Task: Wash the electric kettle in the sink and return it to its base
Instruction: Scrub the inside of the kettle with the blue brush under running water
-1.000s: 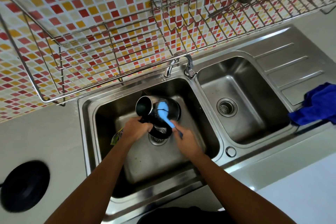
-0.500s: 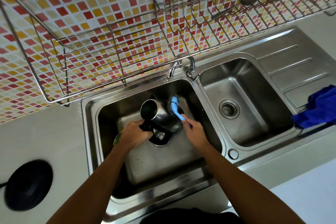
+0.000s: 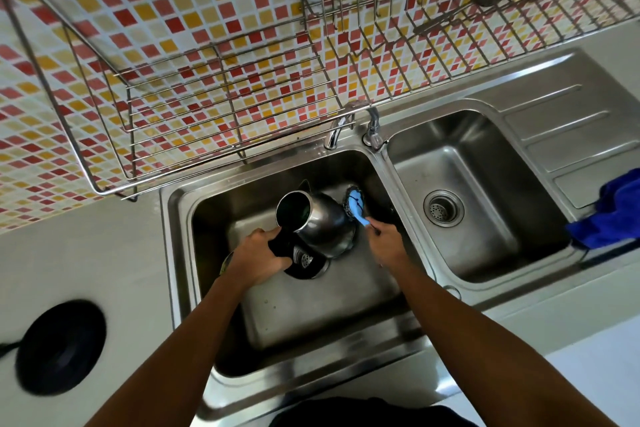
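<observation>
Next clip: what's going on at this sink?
A person is washing a steel kettle in the left sink basin. The left hand grips its black handle and holds it tilted, mouth open toward the camera, above the drain. The right hand holds a blue brush against the kettle's far side. The tap shows no running water. The round black base sits empty on the counter to the left, so the kettle has yet to go back.
</observation>
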